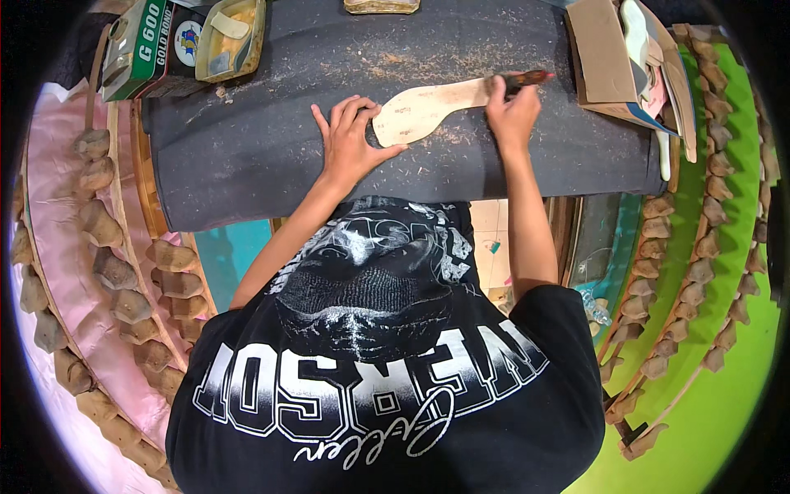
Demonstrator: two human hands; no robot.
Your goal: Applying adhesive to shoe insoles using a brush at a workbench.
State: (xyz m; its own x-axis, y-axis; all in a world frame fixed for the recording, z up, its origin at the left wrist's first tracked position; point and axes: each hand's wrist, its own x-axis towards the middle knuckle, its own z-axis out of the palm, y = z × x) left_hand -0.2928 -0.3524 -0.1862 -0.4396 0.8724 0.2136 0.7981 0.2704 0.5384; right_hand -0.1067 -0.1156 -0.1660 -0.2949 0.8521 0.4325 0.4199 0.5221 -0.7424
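Observation:
A pale shoe-insole-shaped piece lies on the dark cloth of the table, its broad end to the left and its narrow end to the right. Small dark marks dot its face. My left hand grips the broad end, thumb at the near edge and fingertips at the upper left edge, the other fingers spread. At the narrow end, my right hand is closed around a dark-handled tool with a red end pointing right. The tool's working end is hidden by the fingers.
Pale shavings litter the cloth. Far left stand a green-and-white can and a yellowish tub holding tools. An open cardboard box of cut pieces sits far right. Racks of brown shoe lasts line both sides.

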